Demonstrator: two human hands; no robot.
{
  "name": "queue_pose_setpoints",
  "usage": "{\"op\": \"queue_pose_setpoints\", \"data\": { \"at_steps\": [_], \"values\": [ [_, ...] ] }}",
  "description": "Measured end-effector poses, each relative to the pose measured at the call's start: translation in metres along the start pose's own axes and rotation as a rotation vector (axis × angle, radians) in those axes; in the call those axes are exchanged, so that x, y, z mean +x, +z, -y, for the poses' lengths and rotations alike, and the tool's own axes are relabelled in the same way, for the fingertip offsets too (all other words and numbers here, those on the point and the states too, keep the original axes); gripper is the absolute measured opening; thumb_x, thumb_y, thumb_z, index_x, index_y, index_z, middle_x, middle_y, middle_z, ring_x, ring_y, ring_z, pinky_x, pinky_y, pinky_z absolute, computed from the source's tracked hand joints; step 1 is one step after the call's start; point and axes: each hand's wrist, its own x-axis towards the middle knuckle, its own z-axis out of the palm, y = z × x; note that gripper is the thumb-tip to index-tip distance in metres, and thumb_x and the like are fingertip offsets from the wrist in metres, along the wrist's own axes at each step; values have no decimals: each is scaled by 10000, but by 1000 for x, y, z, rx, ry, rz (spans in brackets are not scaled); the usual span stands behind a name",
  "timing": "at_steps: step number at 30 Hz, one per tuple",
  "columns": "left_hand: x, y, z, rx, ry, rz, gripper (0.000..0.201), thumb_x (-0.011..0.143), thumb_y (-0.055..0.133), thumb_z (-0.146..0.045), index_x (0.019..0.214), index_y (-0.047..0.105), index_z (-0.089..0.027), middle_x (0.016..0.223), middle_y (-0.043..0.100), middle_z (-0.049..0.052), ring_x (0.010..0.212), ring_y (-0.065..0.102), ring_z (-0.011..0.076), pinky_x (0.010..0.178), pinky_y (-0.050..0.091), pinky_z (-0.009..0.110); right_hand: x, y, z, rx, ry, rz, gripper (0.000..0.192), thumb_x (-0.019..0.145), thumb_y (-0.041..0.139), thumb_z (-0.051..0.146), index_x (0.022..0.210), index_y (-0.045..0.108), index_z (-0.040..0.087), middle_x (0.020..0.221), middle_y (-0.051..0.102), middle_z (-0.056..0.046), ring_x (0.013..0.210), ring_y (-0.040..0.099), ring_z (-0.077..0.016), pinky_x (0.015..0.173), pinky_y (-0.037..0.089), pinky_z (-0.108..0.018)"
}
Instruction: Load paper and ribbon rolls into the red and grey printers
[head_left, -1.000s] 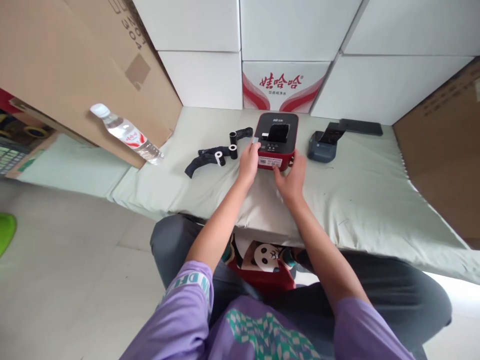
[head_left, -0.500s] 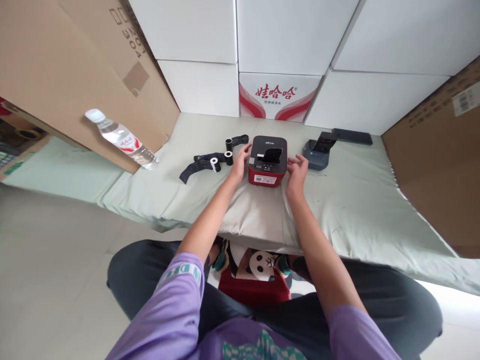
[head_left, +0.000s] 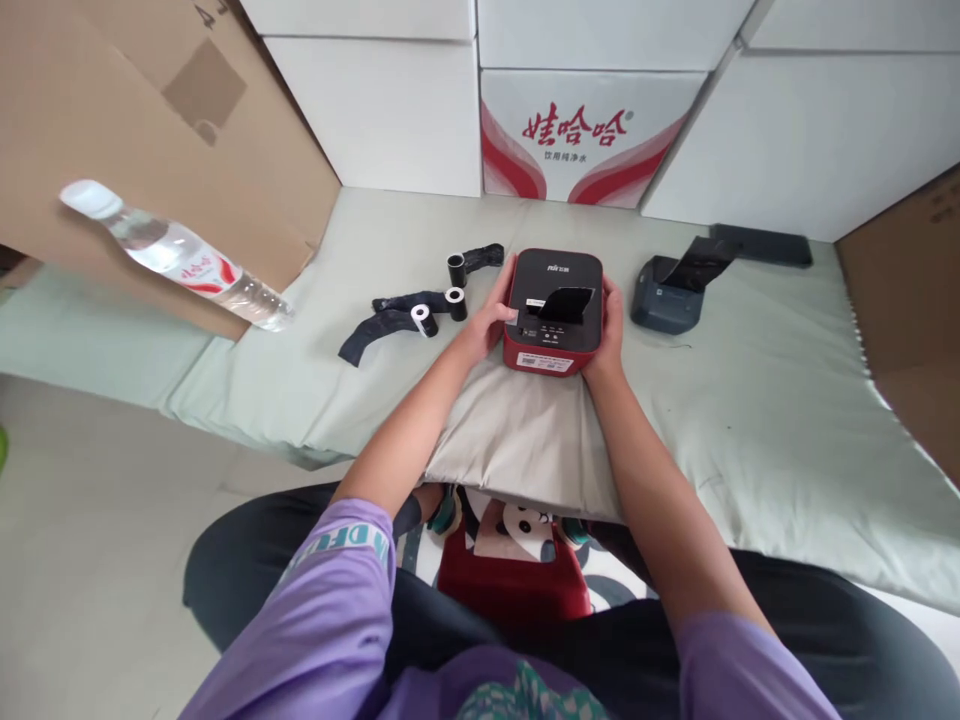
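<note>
On cloth: 2 hands, left (head_left: pixel 491 318), right (head_left: pixel 609 335), clasp printer (head_left: pixel 555 310).

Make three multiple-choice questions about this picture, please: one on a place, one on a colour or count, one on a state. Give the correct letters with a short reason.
1. Where is the water bottle?
A. left of the red printer
B. on top of the grey printer
C. in the person's lap

2. What colour is the lower body of the printer between the hands?
A. blue
B. red
C. yellow

3. What are the two hands doing?
A. both lie flat on the cloth
B. one lifts the bottle
C. they grip the printer's two sides

Answers:
1 A, the bottle is far left, leaning at the cardboard box.
2 B, red shows under its black top.
3 C, the left hand and the right hand press against opposite sides of the printer.
</note>
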Motion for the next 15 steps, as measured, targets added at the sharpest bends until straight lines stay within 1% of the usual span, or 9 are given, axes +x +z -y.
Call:
{"op": "queue_pose_setpoints", "data": {
  "at_steps": [2,5,7,10,13,14,15],
  "values": [
    [1,-2,2,-10,56,21,920,896,452,-107,1757,165,-257,1799,362,-5,1633,435,222,1277,487,395,2,-1,-1,80,20,-6,769,915,374,883,1396,533,305,1501,642,-97,1450,590,-295,1189,523,-596],
    [3,-4,5,64,141,-6,957,855,513,-112,1740,209,-311,1800,360,1,1652,402,226,1301,453,425,2,-3,-3,138,32,-13,715,929,431,829,1387,544,291,1481,649,-101,1434,608,-288,1214,501,-588],
    [5,-3,5,136,142,-32,979,851,528,-114,1743,181,-321,1788,390,12,1646,413,220,1290,447,405,2,-3,-4,151,18,-17,717,934,432,818,1383,550,272,1461,652,-105,1416,623,-283,1211,501,-581],
    [5,-2,4,158,141,-32,955,877,527,-122,1746,162,-274,1766,428,42,1639,423,236,1252,466,386,3,-4,-3,161,3,-45,694,931,460,812,1332,590,260,1388,675,-100,1365,652,-286,1163,533,-577],
    [5,-3,4,111,190,11,906,919,500,-137,1746,151,-259,1801,360,46,1625,441,247,1242,464,365,4,-4,-3,158,27,-108,642,936,493,791,1274,628,262,1307,700,-85,1300,677,-282,1123,554,-575],
    [5,-3,4,118,197,17,900,932,489,-141,1748,133,-268,1812,335,40,1621,446,244,1245,457,353,5,-3,-3,157,40,-124,630,940,496,782,1268,632,263,1290,702,-81,1283,682,-277,1121,556,-571],
    [5,-3,4,169,185,-3,896,943,482,-146,1750,119,-286,1812,337,27,1613,454,233,1248,451,336,6,-3,-4,156,51,-137,623,945,494,777,1268,632,263,1282,701,-78,1271,684,-271,1122,556,-566]
  ]
}}
